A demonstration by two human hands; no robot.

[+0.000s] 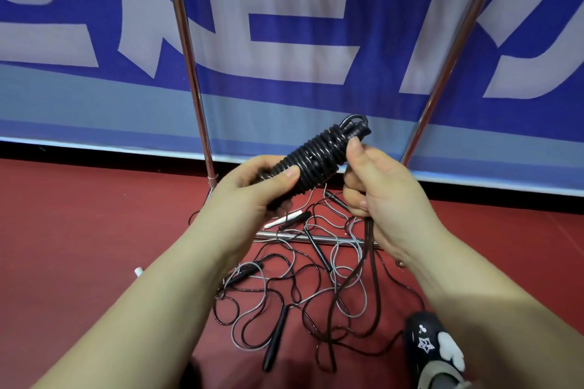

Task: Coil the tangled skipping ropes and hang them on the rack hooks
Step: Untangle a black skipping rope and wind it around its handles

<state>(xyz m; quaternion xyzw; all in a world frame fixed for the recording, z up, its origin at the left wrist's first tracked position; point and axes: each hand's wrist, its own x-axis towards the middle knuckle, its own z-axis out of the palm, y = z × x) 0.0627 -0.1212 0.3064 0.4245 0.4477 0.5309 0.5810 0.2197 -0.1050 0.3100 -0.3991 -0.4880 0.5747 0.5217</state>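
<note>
A person looks down at their own two bare hands, held over a red floor (79, 230) in front of a blue and white banner (284, 41). The left hand (252, 193) has its fingers and thumb curled around the lower end of a tightly wound black rope bundle (319, 161), which slants up to the right between the hands. The right hand (379, 186) has its fingers closed around the loose tail of the same rope (368, 246), which hangs down from the fist towards the floor. Below the hands lies a tangle of thin black and grey ropes (300, 287) with slim black handles (276, 338), spread in loose loops on the floor. The shiny metal legs of a rack (189, 57) rise on either side, and its bottom bar crosses the floor just behind the tangle; no hooks are in view. The cord looks light, thin, springy and rather slick, so turns would likely slip unless kept taut. The wound middle of the bundle seems the safest place to hold. There are no containers here. A dark patterned shoe (433, 347) shows at lower right.
</note>
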